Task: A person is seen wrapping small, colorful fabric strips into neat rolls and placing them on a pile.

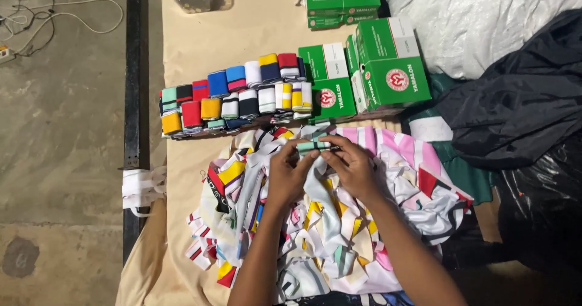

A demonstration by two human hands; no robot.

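A bench draped in tan cloth filled the middle of the frame, with bare concrete floor and loose cables at the left and dark plastic sheeting at the right. At lower centre lay a loose heap of multicoloured fabric strips, spread within easy reach of both arms. Green and white boxes stood stacked at upper centre. Beside them, rolled fabric bands sat in two tidy rows, probably so that finished rolls stayed sorted by colour. Just above the heap, the left hand and right hand were close together, fingers pinched on a small striped roll, apparently to keep it tight.
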